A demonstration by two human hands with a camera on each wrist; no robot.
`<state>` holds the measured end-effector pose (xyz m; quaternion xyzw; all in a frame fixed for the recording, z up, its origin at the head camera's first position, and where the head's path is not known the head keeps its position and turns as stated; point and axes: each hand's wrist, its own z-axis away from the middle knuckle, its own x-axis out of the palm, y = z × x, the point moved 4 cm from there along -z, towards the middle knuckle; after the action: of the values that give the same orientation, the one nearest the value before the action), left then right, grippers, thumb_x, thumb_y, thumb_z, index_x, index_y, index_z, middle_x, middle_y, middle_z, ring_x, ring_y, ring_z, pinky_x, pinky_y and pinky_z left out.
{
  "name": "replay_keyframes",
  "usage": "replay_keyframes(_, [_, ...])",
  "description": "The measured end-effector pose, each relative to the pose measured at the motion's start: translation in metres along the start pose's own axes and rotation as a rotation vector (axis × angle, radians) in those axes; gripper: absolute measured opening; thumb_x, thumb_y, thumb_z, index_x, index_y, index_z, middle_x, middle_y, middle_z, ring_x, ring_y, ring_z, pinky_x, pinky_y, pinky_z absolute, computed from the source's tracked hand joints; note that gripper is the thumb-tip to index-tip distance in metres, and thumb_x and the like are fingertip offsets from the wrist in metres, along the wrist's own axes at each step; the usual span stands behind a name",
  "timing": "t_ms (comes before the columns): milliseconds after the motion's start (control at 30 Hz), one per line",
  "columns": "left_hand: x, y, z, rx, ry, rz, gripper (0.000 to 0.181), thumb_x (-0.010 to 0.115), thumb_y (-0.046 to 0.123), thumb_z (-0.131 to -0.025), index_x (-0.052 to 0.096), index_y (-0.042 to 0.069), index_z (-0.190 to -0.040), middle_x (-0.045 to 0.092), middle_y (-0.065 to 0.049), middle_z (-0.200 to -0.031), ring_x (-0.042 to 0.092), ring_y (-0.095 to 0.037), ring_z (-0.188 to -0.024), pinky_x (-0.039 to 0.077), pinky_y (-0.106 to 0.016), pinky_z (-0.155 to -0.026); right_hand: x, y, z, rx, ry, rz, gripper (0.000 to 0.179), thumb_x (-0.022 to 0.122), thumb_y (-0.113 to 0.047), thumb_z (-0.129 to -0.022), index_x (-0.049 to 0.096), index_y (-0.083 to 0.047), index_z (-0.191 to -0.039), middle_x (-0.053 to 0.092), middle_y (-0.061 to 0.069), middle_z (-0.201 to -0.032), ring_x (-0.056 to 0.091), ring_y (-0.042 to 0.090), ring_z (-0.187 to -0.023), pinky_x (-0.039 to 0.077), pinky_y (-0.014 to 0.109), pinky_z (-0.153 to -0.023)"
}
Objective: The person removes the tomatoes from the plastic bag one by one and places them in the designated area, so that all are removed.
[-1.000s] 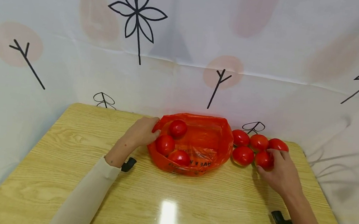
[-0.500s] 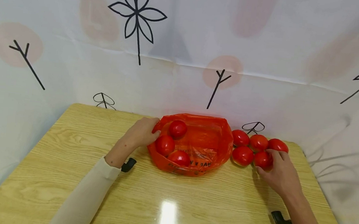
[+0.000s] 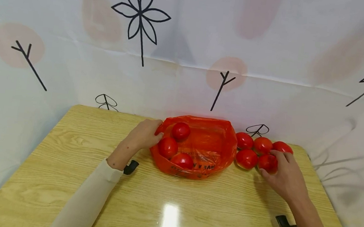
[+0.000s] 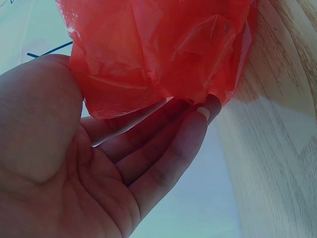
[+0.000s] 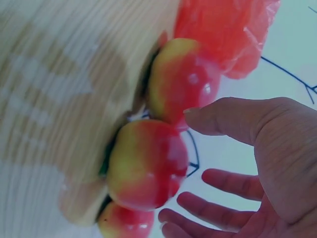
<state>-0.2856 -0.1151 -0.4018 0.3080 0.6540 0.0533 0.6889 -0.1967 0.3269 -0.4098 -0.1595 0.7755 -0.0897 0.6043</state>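
A red plastic bag [image 3: 209, 140] lies with its mouth wide on the table, several shiny red apples [image 3: 168, 148] inside at its left. My left hand [image 3: 144, 133] holds the bag's left rim; in the left wrist view the red film [image 4: 148, 54] runs between thumb and fingers. To the right of the bag, several more apples [image 3: 246, 159] stand in two rows. My right hand [image 3: 286, 176] is around the nearest right-hand apple [image 3: 266, 163]. In the right wrist view its thumb is by the red-and-yellow apples [image 5: 146, 163], the fingers spread and apart from them.
The wood-grain table [image 3: 147, 201] carries everything and ends at a white patterned cloth [image 3: 184, 84] behind. Black curved pieces [image 3: 286, 226] sit under both wrists. The apples' right row is close to the table's back right corner.
Both hands, the bag and the apples stay in nearly the same places; only a very slight shift of the whole head view shows.
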Motion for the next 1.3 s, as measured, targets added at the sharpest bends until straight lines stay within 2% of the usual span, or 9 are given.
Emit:
replay_keyframes(367, [0.0,0.003,0.001,0.008,0.0,0.003,0.022,0.065,0.017,-0.102,0.068,0.005,-0.12,0.072,-0.008,-0.103,0.064,-0.025,-0.088,0.059,-0.039,-0.082,-0.009,-0.022,0.004,-0.056,0.031,-0.014,0.065,0.085,-0.01,-0.083,0.055,0.008,-0.137,0.052,0.034,-0.133,0.052,0.053,-0.114,0.05,0.073,-0.09])
replay_keyframes(533, [-0.001,0.003,0.001,0.011,0.003,-0.002,0.022,0.065,0.017,-0.102,0.068,0.005,-0.12,0.072,-0.008,-0.103,0.064,-0.025,-0.088,0.059,-0.039,-0.082,-0.011,-0.035,0.005,-0.069,0.032,-0.014,0.065,0.086,-0.012,-0.082,0.057,0.004,-0.137,0.053,0.03,-0.134,0.053,0.051,-0.114,0.054,0.071,-0.086])
replay_keyframes(833, [0.001,0.003,0.001,0.005,-0.008,-0.002,0.023,0.065,0.017,-0.102,0.067,0.004,-0.121,0.072,-0.008,-0.103,0.064,-0.025,-0.089,0.06,-0.038,-0.083,-0.015,-0.063,0.005,-0.136,0.075,-0.118,0.052,0.087,-0.009,-0.083,0.064,-0.003,-0.13,0.06,0.02,-0.132,0.056,0.044,-0.117,0.056,0.069,-0.085])
replay_keyframes(1300, [0.0,0.002,0.001,0.015,0.003,-0.017,0.023,0.066,0.018,-0.102,0.067,0.005,-0.121,0.072,-0.008,-0.104,0.064,-0.025,-0.09,0.059,-0.039,-0.084,-0.01,-0.086,0.003,-0.218,0.105,-0.158,0.046,0.086,-0.007,-0.083,0.067,-0.004,-0.125,0.064,0.014,-0.127,0.06,0.038,-0.115,0.06,0.064,-0.083])
